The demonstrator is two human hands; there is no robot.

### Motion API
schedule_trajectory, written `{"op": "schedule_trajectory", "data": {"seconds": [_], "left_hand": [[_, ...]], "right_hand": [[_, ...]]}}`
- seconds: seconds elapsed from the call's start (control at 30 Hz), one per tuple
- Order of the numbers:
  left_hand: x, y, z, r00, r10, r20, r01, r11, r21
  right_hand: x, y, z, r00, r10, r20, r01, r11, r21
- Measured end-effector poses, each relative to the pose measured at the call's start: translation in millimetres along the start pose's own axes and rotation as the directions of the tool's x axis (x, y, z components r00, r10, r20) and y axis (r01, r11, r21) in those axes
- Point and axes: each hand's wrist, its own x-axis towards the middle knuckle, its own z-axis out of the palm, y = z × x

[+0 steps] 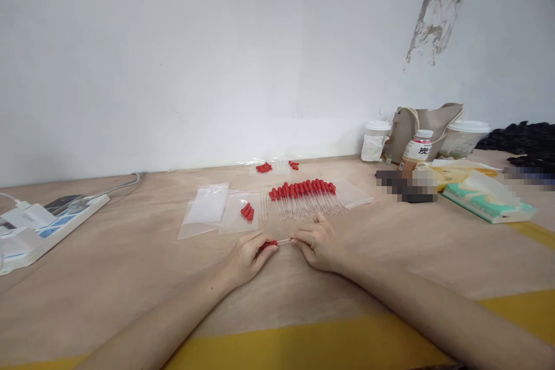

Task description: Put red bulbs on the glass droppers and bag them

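Between thumb and fingers, my left hand pinches a red rubber bulb. A thin glass dropper tube runs level from the bulb's end to my right hand, whose fingertips close on its other end. How deep the tube sits in the bulb I cannot tell. Just beyond lies a row of droppers with red bulbs pointing to the wall. Left of the row are several bare glass tubes. Loose red bulbs rest on a clear plastic bag.
More clear bags lie to the left. By the wall is a bag with red bulbs. A power strip sits far left. On the right are a cup, a bottle, a tan bag and a tissue pack.
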Motion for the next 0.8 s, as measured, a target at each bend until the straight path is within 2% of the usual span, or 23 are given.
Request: {"op": "schedule_trajectory", "data": {"seconds": [0.2,0.43,0.53,0.63,0.8], "left_hand": [[1.2,-0.8,-1.6,0.998,0.062,0.015,-0.062,0.996,0.057],[5.6,-4.0,-2.5,0.998,0.061,-0.022,-0.060,0.996,0.058],[6.9,-9.3,-5.0,0.999,0.022,-0.039,-0.020,0.998,0.052],[7.4,-14.8,-8.8,0.998,0.021,-0.064,-0.018,0.998,0.056],[8.6,-22.2,-18.1,0.985,0.171,-0.011,-0.167,0.974,0.153]], "right_hand": [[2.1,-8.0,5.0,0.999,0.026,-0.024,-0.025,0.999,0.034],[6.9,-14.4,10.7,0.980,0.189,0.069,-0.197,0.971,0.136],[11.0,-17.1,7.0,0.962,0.245,0.121,-0.262,0.953,0.150],[14.4,-19.1,-1.0,0.968,0.215,0.131,-0.227,0.970,0.086],[15.0,-21.5,-16.1,0.984,0.096,0.152,-0.085,0.994,-0.074]]}}
